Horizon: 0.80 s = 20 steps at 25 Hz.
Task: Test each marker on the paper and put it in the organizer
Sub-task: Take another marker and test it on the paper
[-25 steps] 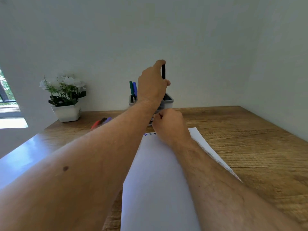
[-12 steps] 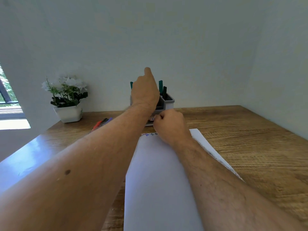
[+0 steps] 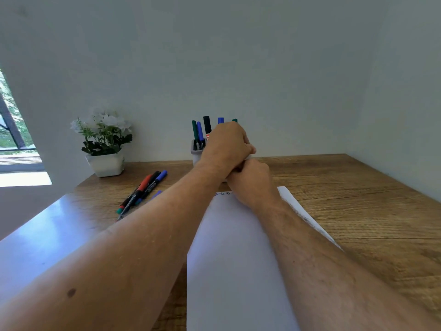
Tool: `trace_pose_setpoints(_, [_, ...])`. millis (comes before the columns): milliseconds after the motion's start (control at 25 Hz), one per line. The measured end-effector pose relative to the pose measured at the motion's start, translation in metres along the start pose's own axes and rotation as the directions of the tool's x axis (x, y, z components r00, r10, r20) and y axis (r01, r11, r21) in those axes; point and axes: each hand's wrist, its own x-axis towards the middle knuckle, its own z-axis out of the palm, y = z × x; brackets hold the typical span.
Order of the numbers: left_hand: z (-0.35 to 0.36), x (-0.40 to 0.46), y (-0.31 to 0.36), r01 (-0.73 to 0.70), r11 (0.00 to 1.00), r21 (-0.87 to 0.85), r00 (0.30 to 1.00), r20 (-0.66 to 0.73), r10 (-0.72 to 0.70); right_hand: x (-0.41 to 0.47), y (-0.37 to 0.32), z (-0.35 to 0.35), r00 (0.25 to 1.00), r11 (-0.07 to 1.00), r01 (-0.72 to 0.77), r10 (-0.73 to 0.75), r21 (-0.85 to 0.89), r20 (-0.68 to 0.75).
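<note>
Paper: white rectangular paper sheet [image 3: 238,259] lies flat on the wooden desk [image 3: 358,199], long axis running away from the person; small blue test marks [image 3: 223,193] sit at its far edge.
Right hand: right hand [image 3: 250,182] rests on the sheet's far end, fingers curled; what it holds, if anything, is hidden.
Left hand: left hand [image 3: 226,144] is at the organizer, fingers curled at its front; the contents of the grip cannot be determined.
Loose markers: red, black, blue and green slim plastic markers [image 3: 143,189] lie left of the sheet, long axes pointing diagonally away to the right; the left hand is judged nearer.
Organizer: grey plastic desk organizer [image 3: 196,151] holds upright markers [image 3: 200,132].
</note>
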Motion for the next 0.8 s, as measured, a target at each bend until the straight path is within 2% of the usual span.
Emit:
trace_pose_setpoints(200, [-0.006, -0.001, 0.003, 0.050, 0.998, 0.031, 0.999, 0.020, -0.050, -0.001, 0.000, -0.003, 0.999, 0.999, 0.032, -0.033, -0.010, -0.031])
trace_pose_setpoints(360, [-0.015, -0.012, 0.006, 0.071, 0.996, -0.049, 0.997, -0.033, -0.072, -0.001, 0.000, -0.003, 0.999, 0.998, 0.012, -0.014, -0.054, -0.035])
trace_pose_setpoints(480, [-0.045, -0.015, 0.003, 0.202, 0.973, -0.111, 0.974, -0.080, -0.212, -0.002, -0.001, -0.002, 1.000, 0.994, -0.009, 0.007, -0.112, -0.019])
trace_pose_setpoints(600, [-0.081, -0.023, -0.016, 0.366, 0.926, 0.092, 0.929, 0.017, -0.369, -0.003, -0.005, -0.002, 1.000, 0.988, 0.010, -0.006, -0.155, 0.030])
trace_pose_setpoints(680, [-0.092, -0.037, -0.034, 0.404, 0.888, 0.221, 0.900, 0.081, -0.429, -0.005, -0.007, -0.003, 0.999, 0.985, 0.038, -0.033, -0.167, 0.034])
trace_pose_setpoints(800, [-0.088, -0.060, -0.060, 0.422, 0.811, 0.405, 0.866, 0.084, -0.492, -0.008, -0.010, -0.002, 0.996, 0.986, 0.069, -0.059, -0.154, 0.067])
